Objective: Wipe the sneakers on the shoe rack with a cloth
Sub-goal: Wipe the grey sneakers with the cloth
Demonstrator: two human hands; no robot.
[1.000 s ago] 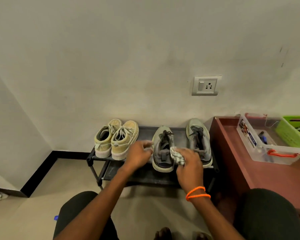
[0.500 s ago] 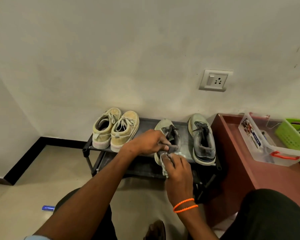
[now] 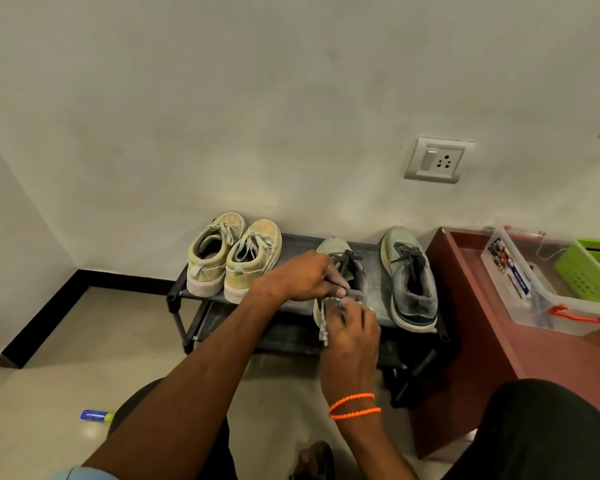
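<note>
Sneakers sit in two pairs on the black rack (image 3: 374,261) against the wall. My left hand (image 3: 298,277) reaches across and grips the collar of the near grey sneaker (image 3: 336,249), fingers curled over its edge by the dark laces. My right hand (image 3: 352,336) is just below my left, touching the heel of that same sneaker, fingers bunched round the cloth (image 3: 323,332), of which only a pale bit shows at the left side of my knuckles. Two orange bands (image 3: 354,405) circle my right wrist.

Right of my hands, apart from the held one, the other grey sneaker (image 3: 411,282) stands toe to the wall. Left of my left hand the yellow pair (image 3: 234,258) stands side by side, the two touching, heels toward me.

Further right of my right hand a red-brown table (image 3: 465,306) carries a clear box (image 3: 541,296) with an orange clip and a green basket (image 3: 589,271) beside it. Up on the wall above the grey sneakers is a socket (image 3: 437,161). Down left of my left forearm a small blue tube (image 3: 96,415) lies on the floor
</note>
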